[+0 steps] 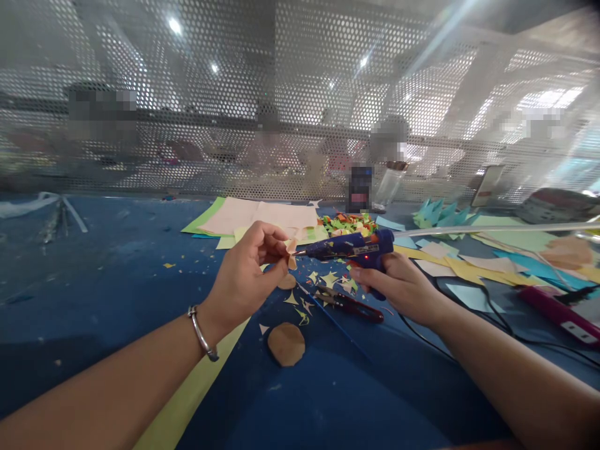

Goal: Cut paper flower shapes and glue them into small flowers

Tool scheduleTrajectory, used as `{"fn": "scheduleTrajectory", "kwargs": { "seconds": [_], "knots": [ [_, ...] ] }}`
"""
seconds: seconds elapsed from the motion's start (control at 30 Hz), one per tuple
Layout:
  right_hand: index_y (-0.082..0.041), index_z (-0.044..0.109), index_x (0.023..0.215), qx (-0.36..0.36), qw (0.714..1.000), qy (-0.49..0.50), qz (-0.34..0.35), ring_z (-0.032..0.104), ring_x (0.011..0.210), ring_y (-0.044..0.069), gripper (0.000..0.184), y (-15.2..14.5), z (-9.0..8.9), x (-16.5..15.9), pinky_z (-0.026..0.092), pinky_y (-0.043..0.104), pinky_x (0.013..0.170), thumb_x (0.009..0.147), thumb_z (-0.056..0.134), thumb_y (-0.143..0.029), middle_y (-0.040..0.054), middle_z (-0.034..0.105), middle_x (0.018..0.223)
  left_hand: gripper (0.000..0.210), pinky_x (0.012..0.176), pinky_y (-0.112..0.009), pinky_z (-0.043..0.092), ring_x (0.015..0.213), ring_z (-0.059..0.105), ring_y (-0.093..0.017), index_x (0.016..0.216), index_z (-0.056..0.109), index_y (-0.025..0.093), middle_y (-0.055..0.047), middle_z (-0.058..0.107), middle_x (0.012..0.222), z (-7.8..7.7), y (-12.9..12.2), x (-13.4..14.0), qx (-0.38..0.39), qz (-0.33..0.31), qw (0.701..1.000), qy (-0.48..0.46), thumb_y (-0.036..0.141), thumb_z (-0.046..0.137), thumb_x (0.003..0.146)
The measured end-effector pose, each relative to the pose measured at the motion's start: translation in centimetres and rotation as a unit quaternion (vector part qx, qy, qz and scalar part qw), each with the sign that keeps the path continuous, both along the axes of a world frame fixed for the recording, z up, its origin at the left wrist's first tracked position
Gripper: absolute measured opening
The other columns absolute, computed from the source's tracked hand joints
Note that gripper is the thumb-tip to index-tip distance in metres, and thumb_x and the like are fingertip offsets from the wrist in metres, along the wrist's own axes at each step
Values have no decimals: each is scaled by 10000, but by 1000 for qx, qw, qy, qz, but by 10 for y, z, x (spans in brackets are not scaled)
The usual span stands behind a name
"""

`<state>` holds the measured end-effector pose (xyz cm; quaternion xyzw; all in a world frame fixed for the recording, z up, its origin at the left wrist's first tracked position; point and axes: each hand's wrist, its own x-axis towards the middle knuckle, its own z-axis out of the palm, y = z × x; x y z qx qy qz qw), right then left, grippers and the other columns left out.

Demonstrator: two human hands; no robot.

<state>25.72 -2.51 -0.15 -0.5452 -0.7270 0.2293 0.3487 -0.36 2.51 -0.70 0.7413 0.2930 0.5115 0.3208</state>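
Observation:
My right hand [407, 281] is wrapped round the grip of a blue hot glue gun [347, 245], a clear glue stick [492, 230] running out of its back. A small red light glows on the gun's side. Between thumb and fingers, my left hand [255, 262] pinches a small cream paper piece [291, 253]. The gun's metal nozzle meets the paper piece, or comes very close to it. Below the hands lie red-handled snips [351, 304], a thin blue stick [328, 312], paper scraps [329, 279] and a round brown paper piece [286, 345].
Pale paper sheets [253, 215] and a heap of colourful cut paper [349, 223] lie behind my hands. Coloured paper strips [469, 269], a black cable [497, 312] and a magenta power strip [557, 312] are to the right. A perforated metal screen [304, 81] stands at the back.

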Motion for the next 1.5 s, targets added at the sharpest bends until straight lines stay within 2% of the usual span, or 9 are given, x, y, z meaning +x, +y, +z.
{"fn": "scheduleTrajectory", "kwargs": {
  "seconds": [0.27, 0.63, 0.97, 1.13, 1.27, 1.5],
  "knots": [
    [-214, 505, 569, 20, 1000, -8, 13, 445, 552, 141, 454, 2, -1, 2, 355, 304, 531, 920, 564, -496, -8, 495, 569, 302, 778, -277, 543, 830, 649, -128, 1038, 556, 216, 7, 639, 903, 1, -1, 0, -12, 7, 1000, 10, 81, 690, 803],
    [-207, 508, 582, -1, 1000, -14, 3, 462, 583, 145, 468, 1, -1, 3, 352, 310, 567, 926, 555, -521, -7, 506, 592, 259, 759, -238, 539, 816, 651, -103, 1018, 556, 220, 19, 641, 890, 3, -3, 0, -14, -7, 1000, 6, 85, 677, 834],
    [-202, 503, 581, -9, 1000, 1, 9, 433, 563, 127, 451, 1, 1, 0, 330, 290, 547, 919, 557, -496, -18, 480, 578, 292, 752, -263, 538, 811, 639, -120, 1026, 563, 221, 12, 638, 892, 3, -2, -2, -8, 10, 1000, 19, 70, 674, 802],
    [-193, 517, 588, -25, 999, 46, 16, 430, 559, 117, 455, 0, 1, 0, 348, 277, 544, 901, 599, -514, -17, 487, 578, 279, 753, -271, 549, 815, 659, -128, 1028, 556, 226, 12, 654, 885, 4, -2, -1, 3, 9, 1000, 10, 83, 669, 818],
    [-185, 524, 596, -50, 992, 111, 30, 452, 538, 106, 482, 3, 0, 1, 370, 257, 521, 904, 623, -543, -10, 515, 565, 291, 751, -278, 566, 817, 686, -142, 1047, 548, 226, 8, 667, 868, 5, -2, -2, 14, 49, 999, 15, 111, 688, 820],
    [-175, 607, 811, -131, 958, 249, -46, 491, 483, 108, 368, 18, -2, 12, 421, 220, 400, 810, 741, -517, -25, 562, 573, 290, 701, -266, 566, 773, 693, -136, 1061, 548, 224, 7, 671, 870, 10, -4, -5, 62, 118, 990, 37, 100, 672, 830]
  ]
}}
